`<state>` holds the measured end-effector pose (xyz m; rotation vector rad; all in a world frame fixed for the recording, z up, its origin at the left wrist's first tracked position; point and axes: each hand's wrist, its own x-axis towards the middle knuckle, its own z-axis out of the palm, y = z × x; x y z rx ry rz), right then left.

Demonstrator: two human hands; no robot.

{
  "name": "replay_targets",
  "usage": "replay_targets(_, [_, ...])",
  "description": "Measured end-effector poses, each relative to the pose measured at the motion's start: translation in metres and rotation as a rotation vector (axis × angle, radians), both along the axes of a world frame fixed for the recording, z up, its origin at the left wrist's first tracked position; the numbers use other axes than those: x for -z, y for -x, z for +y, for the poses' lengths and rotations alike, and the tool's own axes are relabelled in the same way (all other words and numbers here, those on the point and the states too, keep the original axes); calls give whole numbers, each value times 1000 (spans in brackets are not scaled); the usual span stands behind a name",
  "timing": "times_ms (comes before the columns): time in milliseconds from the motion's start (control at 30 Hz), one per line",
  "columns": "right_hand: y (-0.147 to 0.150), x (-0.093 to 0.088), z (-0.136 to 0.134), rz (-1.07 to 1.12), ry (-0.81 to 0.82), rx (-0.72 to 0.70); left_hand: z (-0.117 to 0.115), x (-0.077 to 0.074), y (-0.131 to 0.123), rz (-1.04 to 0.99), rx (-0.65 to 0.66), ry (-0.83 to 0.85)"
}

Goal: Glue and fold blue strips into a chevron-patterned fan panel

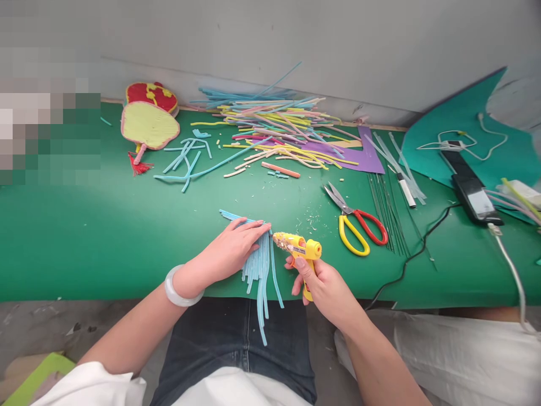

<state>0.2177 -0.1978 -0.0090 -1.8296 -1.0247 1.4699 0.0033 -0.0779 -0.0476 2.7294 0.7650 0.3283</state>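
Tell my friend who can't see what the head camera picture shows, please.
A person's left hand presses a bundle of light blue strips flat on a green table, while the right hand points a yellow glue gun at them. Scissors and a heap of coloured strips lie beyond.

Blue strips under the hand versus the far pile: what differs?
The blue strips lie side by side, pressed flat by the left hand; the pile is loose and crisscrossed. The blue strips are one colour; the pile mixes yellow, pink, blue. Both rest on the green table.
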Motion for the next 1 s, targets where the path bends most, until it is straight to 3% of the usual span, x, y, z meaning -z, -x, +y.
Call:
replay_targets(667, [10, 1, 4, 181, -55, 182, 1, -2, -2, -54, -35, 68])
replay_targets(1000, [9, 3, 7, 228, -60, 204, 1, -3, -2, -67, -43, 108])
